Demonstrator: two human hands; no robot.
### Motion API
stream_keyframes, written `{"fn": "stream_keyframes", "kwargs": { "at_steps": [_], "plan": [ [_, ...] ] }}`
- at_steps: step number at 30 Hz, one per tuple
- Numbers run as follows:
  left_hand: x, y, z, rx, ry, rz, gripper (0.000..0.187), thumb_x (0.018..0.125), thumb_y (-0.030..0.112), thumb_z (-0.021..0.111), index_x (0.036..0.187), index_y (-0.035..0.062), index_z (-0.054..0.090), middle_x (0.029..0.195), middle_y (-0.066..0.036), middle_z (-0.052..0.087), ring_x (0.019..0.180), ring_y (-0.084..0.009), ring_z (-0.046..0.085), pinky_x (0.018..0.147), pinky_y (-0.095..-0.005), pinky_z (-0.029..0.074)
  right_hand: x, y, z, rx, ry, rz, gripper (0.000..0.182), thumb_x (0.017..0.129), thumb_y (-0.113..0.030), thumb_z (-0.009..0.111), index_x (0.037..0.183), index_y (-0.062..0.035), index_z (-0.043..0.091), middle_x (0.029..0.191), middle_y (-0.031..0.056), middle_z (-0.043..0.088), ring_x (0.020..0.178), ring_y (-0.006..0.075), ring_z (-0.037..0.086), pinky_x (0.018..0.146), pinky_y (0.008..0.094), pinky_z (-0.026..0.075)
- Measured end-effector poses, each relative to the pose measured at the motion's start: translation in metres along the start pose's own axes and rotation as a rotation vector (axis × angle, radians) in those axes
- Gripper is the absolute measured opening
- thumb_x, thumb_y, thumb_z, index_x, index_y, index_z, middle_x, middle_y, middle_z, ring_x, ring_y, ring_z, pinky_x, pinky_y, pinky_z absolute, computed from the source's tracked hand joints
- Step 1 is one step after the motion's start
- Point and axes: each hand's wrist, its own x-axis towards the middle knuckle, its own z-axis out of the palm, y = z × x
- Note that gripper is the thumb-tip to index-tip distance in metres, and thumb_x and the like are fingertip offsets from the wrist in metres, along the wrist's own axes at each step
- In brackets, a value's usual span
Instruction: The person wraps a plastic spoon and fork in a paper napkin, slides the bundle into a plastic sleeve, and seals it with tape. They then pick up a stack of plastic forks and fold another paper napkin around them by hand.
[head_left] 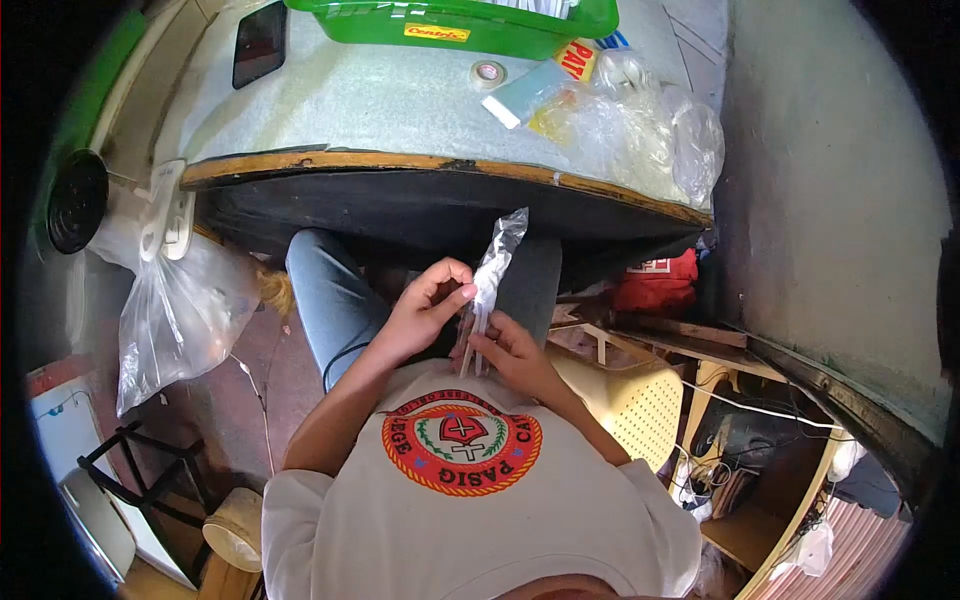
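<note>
Over my lap I hold a narrow clear plastic sleeve (504, 240) with slim white pieces in it. They look like plastic cutlery, but their exact kind is hard to make out. My left hand (432, 308) pinches the sleeve at about its middle, thumb against fingers. Lower down, near my shirt, my right hand (508, 352) grips its lower part, where thin pale handles show. The sleeve's crinkled top end points up toward the table edge.
The table (350, 120) in front bears a green basket (480, 30), a phone (259, 45), a tape roll (488, 74) and clear plastic bags (650, 125). A plastic bag (185, 310) hangs at left. A yellow perforated chair (630, 405) stands at right.
</note>
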Motion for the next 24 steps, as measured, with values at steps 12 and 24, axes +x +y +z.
{"fn": "stream_keyframes", "kwargs": {
  "at_steps": [12,24],
  "plan": [
    [-0.006,0.001,0.003,0.278,-0.011,0.124,0.006,0.093,0.002,0.06,0.098,0.003,0.058,0.099,-0.001,0.054,0.091,-0.0092,0.054,0.077,-0.024,0.045,-0.001,-0.005,-0.005,0.106,0.004,0.084,0.03,0.1,-0.015,0.052,0.127,-0.0024,0.047,0.11,0.0085,0.064,0.102,0.0186,0.064,0.088,0.0323,0.051],
    [-0.017,-0.003,0.0,0.089,-0.039,0.036,0.006,0.092,0.001,0.061,0.097,0.0029,0.057,0.099,-0.003,0.054,0.086,-0.0084,0.055,0.075,-0.0227,0.045,0.0,-0.003,-0.003,-0.002,-0.049,0.001,0.029,0.1,-0.014,0.051,0.126,-0.0016,0.048,0.104,0.0082,0.067,0.098,0.0163,0.064,0.087,0.0305,0.05]
  ]
}}
